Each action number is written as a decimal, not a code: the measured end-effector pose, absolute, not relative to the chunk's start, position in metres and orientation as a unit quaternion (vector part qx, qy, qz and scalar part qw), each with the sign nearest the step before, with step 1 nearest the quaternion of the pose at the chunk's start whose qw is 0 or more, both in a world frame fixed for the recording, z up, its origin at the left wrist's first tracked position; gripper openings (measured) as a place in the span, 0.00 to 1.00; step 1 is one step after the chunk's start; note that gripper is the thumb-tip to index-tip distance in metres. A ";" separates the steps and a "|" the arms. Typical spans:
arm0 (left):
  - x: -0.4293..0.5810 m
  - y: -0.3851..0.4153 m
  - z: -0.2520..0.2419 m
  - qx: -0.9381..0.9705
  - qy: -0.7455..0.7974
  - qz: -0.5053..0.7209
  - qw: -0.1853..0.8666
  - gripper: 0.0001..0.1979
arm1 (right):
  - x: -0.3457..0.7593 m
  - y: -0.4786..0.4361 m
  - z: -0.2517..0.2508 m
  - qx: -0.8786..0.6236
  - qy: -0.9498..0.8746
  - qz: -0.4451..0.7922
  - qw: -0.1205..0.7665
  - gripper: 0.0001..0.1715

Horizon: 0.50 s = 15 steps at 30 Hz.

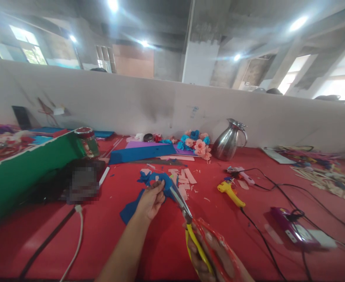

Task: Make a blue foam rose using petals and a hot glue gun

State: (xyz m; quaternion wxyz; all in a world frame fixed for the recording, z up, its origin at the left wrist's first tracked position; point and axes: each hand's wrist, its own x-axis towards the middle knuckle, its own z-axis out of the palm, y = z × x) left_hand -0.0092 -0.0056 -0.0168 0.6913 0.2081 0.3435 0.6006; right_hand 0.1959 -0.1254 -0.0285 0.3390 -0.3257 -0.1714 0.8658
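Between the thumb and fingers of my left hand point(152, 200) is a piece of blue paper point(167, 184). My right hand point(200, 248) grips the yellow-handled scissors point(187, 213), whose metal blades reach up to the right edge of that paper. A red transparent plastic loop point(219, 246) lies around or against my right hand; how it is attached I cannot tell. More blue paper point(131, 207) rests on the red table under my left wrist. Pink paper scraps point(184, 180) are scattered just beyond the blades.
Blue and purple sheets point(143, 153) lie near the white partition, beside paper flowers point(197, 144) and a steel jug point(229, 141). On the right are a yellow glue gun point(231, 194), a purple power strip point(292, 227) and trailing cords. A green board point(34, 168) and lidded jar point(87, 141) stand left.
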 end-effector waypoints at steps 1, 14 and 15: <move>-0.009 -0.006 -0.016 0.213 0.345 0.598 0.691 0.18 | 0.196 -0.125 -0.028 -0.316 -0.174 0.870 0.336 0.30; 0.001 -0.012 -0.009 0.237 0.406 0.578 0.667 0.25 | 0.201 -0.104 -0.050 -0.189 -0.256 0.907 0.277 0.31; 0.001 -0.012 -0.009 0.240 0.404 0.579 0.667 0.25 | 0.201 -0.104 -0.050 -0.189 -0.268 0.901 0.284 0.31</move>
